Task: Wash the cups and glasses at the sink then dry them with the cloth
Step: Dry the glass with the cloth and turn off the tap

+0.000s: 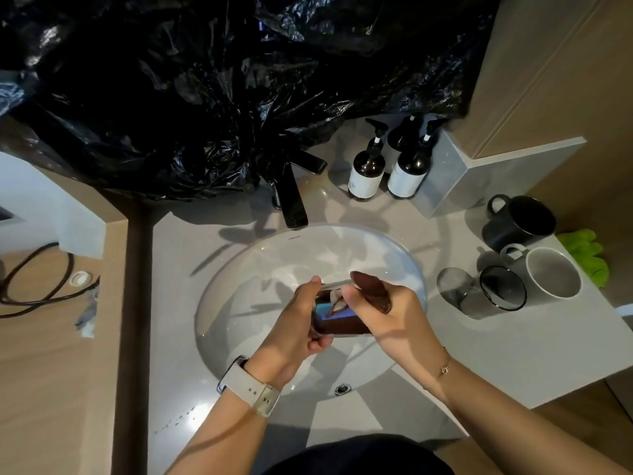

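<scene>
Here, small lettering on the sink (239, 279) rim below the black tap (291, 200) is too blurred to read, as are the white labels on the two pump bottles (366, 166) beyond the hands. The left hand (294, 323) curls round a dark tinted glass (337, 317) lying on its side over the basin, its mouth facing up-left; the right hand (387, 313) reaches fingers inside. Right of them on the bench (513, 354) stand a black mug (520, 222), a white mug (551, 272), a smoky glass (493, 293) and a green cloth (589, 253). A black plastic bag (222, 80) hangs above the tap.
</scene>
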Tool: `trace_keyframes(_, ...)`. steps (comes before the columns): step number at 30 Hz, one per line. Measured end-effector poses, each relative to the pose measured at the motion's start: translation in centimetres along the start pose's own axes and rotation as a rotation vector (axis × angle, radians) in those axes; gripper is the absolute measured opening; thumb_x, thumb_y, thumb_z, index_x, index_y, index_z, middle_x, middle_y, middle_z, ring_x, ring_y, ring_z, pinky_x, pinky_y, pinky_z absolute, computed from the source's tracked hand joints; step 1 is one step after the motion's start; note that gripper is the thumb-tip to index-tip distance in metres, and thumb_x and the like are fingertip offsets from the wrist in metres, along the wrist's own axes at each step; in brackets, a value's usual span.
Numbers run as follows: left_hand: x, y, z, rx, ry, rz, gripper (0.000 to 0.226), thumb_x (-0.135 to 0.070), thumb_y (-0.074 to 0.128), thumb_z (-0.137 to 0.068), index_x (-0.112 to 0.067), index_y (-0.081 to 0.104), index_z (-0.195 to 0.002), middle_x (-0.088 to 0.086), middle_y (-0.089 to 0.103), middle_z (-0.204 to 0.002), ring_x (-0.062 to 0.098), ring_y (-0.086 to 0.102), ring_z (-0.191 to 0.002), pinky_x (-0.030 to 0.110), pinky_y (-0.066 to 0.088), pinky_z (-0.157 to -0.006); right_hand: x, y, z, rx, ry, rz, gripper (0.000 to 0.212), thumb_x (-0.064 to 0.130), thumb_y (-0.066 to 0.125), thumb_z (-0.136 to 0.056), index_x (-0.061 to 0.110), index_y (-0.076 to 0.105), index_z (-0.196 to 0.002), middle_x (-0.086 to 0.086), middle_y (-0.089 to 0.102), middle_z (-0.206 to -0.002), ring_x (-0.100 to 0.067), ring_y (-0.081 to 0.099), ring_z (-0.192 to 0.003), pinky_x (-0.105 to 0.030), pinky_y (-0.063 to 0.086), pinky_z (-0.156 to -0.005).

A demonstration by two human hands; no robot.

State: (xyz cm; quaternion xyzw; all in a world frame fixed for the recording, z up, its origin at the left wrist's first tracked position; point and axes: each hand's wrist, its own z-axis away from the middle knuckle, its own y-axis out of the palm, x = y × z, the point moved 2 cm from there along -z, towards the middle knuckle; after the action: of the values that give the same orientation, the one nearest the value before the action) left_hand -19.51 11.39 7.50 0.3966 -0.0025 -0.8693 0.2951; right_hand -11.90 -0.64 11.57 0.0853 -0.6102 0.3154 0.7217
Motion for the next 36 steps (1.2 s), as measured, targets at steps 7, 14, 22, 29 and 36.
trace_keyframes(7, 0.9, -0.8, -2.1, -0.027, -0.174, 0.331, 0.043, -0.050, 0.047, -0.096, -0.010, 0.059, -0.094, 0.012, 0.059, -0.068, 0.018, 0.038, -0.044, 0.020, 0.022, -0.044, -0.1, -3.5, -2.0, -0.100, 0.176, -0.229, 0.009, 0.021, 0.071, -0.087, 0.015, 0.074, -0.080, 0.001, 0.074, -0.069, -0.006, 0.068, -0.065, -0.024, 0.057, -0.062)
trace_keyframes(14, -0.9, -3.5, -3.8, -0.100, -0.075, 0.624, 0.055, -0.045, 0.040, -0.098, -0.012, 0.069, -0.064, 0.012, 0.057, -0.073, 0.015, 0.038, -0.043, 0.017, 0.023, -0.043, -0.4, -3.7, -9.2, -0.200, 0.223, -0.508, 0.044, 0.023, 0.077, -0.080, 0.008, 0.063, -0.119, -0.013, 0.073, -0.107, -0.027, 0.069, -0.103, -0.039, 0.049, -0.098)
trace_keyframes(22, -0.1, -6.1, -4.7, -0.108, -0.158, 0.750, 0.052, -0.053, 0.041, -0.096, -0.004, 0.058, -0.101, 0.015, 0.070, -0.081, 0.016, 0.043, -0.036, 0.017, 0.031, -0.036, -0.3, 3.8, -18.5, -0.286, -0.049, -0.253, 0.029, -0.002, 0.073, -0.081, 0.011, 0.057, -0.101, -0.011, 0.065, -0.090, -0.011, 0.065, -0.076, -0.012, 0.049, -0.064)
trace_keyframes(29, 0.0, -5.4, -5.1, -0.049, -0.217, 0.749, 0.053, -0.054, 0.047, -0.088, -0.004, 0.053, -0.107, 0.012, 0.061, -0.074, 0.016, 0.037, -0.041, 0.022, 0.025, -0.039, -5.3, 5.7, -22.7, 0.040, -0.366, 0.751, 0.064, 0.056, 0.050, -0.075, 0.012, 0.057, -0.122, -0.011, 0.057, -0.125, -0.034, 0.050, -0.120, -0.053, 0.040, -0.099)
trace_keyframes(36, -0.8, -5.1, -5.0, -0.052, -0.213, 0.786, 0.049, -0.051, 0.042, -0.094, -0.010, 0.055, -0.116, 0.020, 0.071, -0.093, 0.015, 0.040, -0.039, 0.018, 0.020, -0.042, -5.0, 5.7, -23.7, 0.125, -0.281, 0.906, 0.089, 0.066, 0.032, -0.077, 0.014, 0.029, -0.149, -0.012, 0.028, -0.155, -0.033, 0.013, -0.147, -0.052, 0.009, -0.120)
